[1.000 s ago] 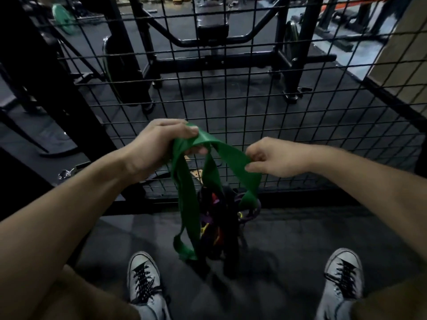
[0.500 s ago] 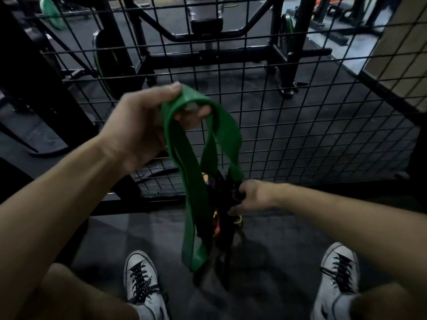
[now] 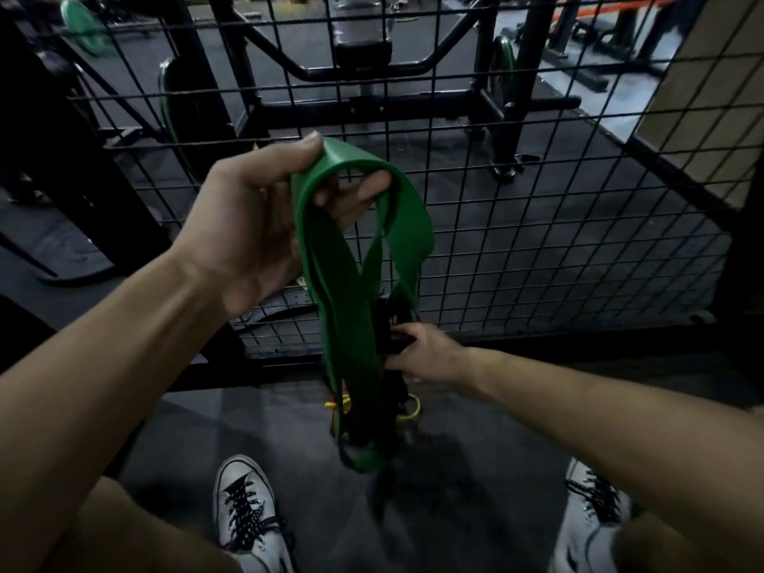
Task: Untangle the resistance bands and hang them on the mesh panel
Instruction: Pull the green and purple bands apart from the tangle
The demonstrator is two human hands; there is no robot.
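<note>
Green band hangs looped over the left hand, thumb on top, fingers curled under the fold, a firm hold up near chest height w/ the mesh panel just behind. Its strands drop straight down into a dark clump of other bands, bits of yellow and red showing low in it; can't tell how many are in there. Right hand is lower, beside the green strands, fingers closed on a black piece of the clump.

Step in hand, as I read it: pulling the green band free of the rest. To do it well, keep the left hand high so weight of the clump opens the tangle, and w/ the right work the black piece down and out through the green loop, not sideways, since a sideways tug likely tightens the knot. Short pulls, re-grip often. Rubber stretches and can snap back, so ease off if it binds. Nothing hangs on the panel yet; floor and shoes below.
</note>
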